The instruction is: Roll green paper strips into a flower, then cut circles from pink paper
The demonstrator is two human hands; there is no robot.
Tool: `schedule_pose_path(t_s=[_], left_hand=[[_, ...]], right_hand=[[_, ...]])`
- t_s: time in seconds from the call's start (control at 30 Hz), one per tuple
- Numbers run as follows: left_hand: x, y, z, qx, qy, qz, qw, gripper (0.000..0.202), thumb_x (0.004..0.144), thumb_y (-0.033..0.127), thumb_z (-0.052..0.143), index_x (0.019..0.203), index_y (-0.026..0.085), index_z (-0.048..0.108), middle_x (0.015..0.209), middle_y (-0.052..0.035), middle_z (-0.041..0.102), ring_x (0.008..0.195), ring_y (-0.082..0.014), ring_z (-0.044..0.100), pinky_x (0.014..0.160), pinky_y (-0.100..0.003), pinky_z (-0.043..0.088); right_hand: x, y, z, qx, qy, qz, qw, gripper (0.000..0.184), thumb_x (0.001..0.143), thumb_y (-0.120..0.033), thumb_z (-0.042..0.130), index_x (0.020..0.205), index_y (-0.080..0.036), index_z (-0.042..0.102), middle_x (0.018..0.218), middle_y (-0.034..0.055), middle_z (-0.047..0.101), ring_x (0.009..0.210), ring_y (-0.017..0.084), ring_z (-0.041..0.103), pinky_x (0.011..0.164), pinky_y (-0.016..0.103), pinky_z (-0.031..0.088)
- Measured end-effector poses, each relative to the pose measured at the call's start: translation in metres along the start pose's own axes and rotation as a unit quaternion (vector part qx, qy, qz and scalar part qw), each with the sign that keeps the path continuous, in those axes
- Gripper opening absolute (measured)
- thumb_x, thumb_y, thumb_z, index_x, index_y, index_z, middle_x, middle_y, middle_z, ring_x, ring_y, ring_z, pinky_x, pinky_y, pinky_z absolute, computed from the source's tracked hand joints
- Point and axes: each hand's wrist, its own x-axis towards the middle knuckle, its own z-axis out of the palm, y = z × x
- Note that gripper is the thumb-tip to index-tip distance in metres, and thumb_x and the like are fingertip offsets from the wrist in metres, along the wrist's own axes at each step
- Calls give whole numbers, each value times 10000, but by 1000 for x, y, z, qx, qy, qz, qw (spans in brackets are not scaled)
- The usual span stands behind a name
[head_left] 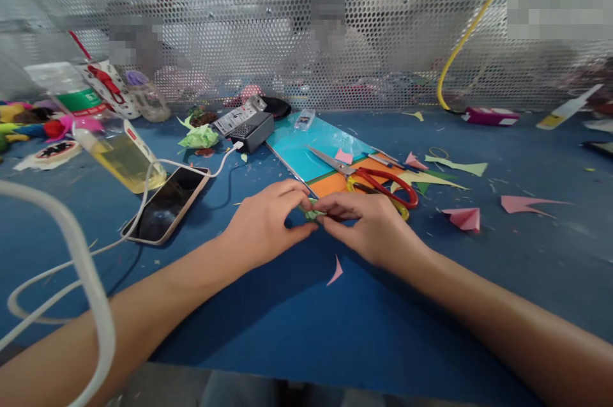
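Between the fingertips of both hands is a small piece of light green paper (pixel 312 209), crumpled or folded and partly covered by the fingers. My left hand (pixel 271 218) pinches it from the left, and my right hand (pixel 364 222) pinches it from the right. Just beyond my right hand lie scissors (pixel 368 180) with red and yellow handles, their blades spread over colored paper sheets (pixel 299 151) in blue and orange. A curved pink paper scrap (pixel 336 271) rests on the table below the hands.
Left of my hands lie a phone (pixel 167 206), a white cable (pixel 86 253) and a bottle of yellowish liquid (pixel 122 154). Behind stand a black box (pixel 252 132) and crumpled green paper (pixel 199 137). Pink scraps (pixel 463 219) lie to the right. A perforated metal screen (pixel 268 30) borders the table.
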Motion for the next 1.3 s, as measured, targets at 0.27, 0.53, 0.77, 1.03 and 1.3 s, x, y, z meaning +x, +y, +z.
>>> schedule_pose_path(t_s=[0.27, 0.53, 0.77, 1.03, 1.3], left_hand=[[-2, 9, -5, 76, 109, 108, 985, 89, 819, 244, 627, 763, 176, 617, 960, -35, 678, 881, -163, 638, 801, -289, 507], [0, 11, -6, -49, 158, 67, 984, 73, 809, 183, 616, 769, 164, 673, 942, -65, 684, 844, -146, 650, 720, -245, 538], [1, 15, -9, -157, 108, -33, 981, 71, 776, 207, 654, 732, 163, 687, 903, -47, 675, 755, -111, 635, 586, -178, 533], [0, 23, -10, -158, 84, -38, 983, 97, 759, 167, 631, 787, 173, 723, 943, -61, 696, 804, -145, 654, 614, -214, 534], [-1, 26, -13, -204, 66, -86, 973, 94, 741, 181, 658, 752, 188, 751, 911, -35, 700, 712, -110, 648, 570, -182, 518]], right_hand=[[-1, -23, 0, 119, 79, 58, 988, 77, 757, -136, 645, 807, -194, 637, 728, -16, 714, 646, 125, 695, 630, 208, 585], [-1, -27, -7, 90, 88, 45, 991, 147, 752, -200, 692, 896, -216, 664, 802, -8, 714, 704, 140, 683, 658, 254, 573], [4, -24, -16, -41, 81, -14, 996, 70, 789, -168, 652, 800, -201, 712, 767, 14, 653, 670, 119, 592, 591, 239, 485], [1, -25, -17, -84, 43, -50, 994, 71, 785, -149, 613, 750, -190, 658, 794, 23, 635, 676, 122, 590, 617, 250, 474], [1, -27, -16, -89, 40, -54, 994, 62, 735, -131, 602, 711, -186, 619, 753, 20, 630, 686, 134, 590, 640, 260, 486]])
